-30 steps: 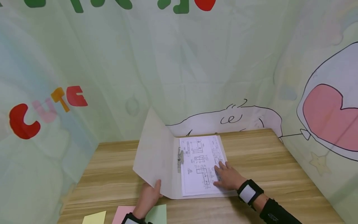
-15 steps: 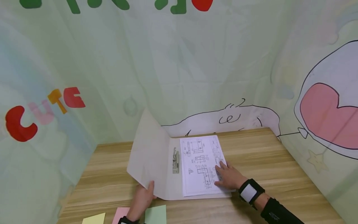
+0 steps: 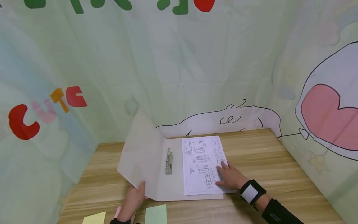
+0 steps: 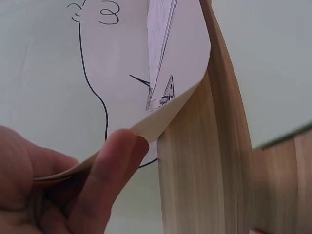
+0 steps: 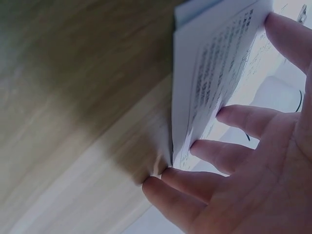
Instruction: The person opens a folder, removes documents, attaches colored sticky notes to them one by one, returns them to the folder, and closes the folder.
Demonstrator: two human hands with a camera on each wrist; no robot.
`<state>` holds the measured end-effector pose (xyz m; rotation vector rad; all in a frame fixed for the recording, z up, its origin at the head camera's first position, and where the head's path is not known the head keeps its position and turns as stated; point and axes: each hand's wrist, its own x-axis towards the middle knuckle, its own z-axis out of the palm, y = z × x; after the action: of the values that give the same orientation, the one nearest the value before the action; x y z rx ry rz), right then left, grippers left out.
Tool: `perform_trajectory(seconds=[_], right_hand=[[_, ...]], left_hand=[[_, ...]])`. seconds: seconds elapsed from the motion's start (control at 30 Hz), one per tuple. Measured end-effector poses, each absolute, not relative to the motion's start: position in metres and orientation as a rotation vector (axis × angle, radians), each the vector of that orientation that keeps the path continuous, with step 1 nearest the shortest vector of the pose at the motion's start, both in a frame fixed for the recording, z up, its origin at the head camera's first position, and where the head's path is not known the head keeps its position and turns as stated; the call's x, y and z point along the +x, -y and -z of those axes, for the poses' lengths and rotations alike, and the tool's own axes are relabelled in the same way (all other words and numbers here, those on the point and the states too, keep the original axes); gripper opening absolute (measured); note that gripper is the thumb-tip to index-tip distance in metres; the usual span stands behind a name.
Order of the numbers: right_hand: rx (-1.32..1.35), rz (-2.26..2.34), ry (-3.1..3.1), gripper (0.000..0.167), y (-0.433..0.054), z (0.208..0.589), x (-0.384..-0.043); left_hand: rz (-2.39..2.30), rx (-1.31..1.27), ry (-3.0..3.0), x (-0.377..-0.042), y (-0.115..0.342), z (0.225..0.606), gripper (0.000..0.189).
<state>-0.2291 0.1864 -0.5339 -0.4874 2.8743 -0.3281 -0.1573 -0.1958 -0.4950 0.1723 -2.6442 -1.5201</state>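
Observation:
A white file folder [image 3: 173, 186] lies opened on the wooden table, its cover [image 3: 139, 158] tilted up on the left. My left hand [image 3: 133, 199] pinches the cover's lower corner; in the left wrist view the thumb and fingers [image 4: 109, 165] grip its edge from both sides. A metal clip [image 3: 169, 163] is fixed inside the folder near the spine. On the folder's right part lies a stack of papers [image 3: 195, 179] printed with technical drawings, reaching past the folder's right edge. My right hand [image 3: 230, 177] rests on the stack's right side, fingers spread along its edge.
At the table's front lie a yellow sheet [image 3: 95, 217], a pink sheet [image 3: 117, 212] partly behind my left arm, and a green sheet [image 3: 155, 214]. A printed cloth backdrop [image 3: 179, 68] rises behind the wooden table [image 3: 260, 155].
My left hand has drawn the folder leftward, so the clip is now well apart from the papers. The stack has stayed nearly in place under my right hand.

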Motion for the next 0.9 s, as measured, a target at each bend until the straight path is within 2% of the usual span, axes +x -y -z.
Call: perform_trajectory(seconds=[0.47, 0.9], right_hand=[[-0.482, 0.33, -2.873, 0.072, -0.194, 0.534, -0.227], [-0.47, 0.326, -2.869, 0.073, -0.196, 0.532, -0.228]], left_hand=[[1.44, 0.26, 2.634, -0.154, 0.219, 0.495, 0.025], [1.248, 0.359, 2.717, -0.158, 0.256, 0.494, 0.031]])
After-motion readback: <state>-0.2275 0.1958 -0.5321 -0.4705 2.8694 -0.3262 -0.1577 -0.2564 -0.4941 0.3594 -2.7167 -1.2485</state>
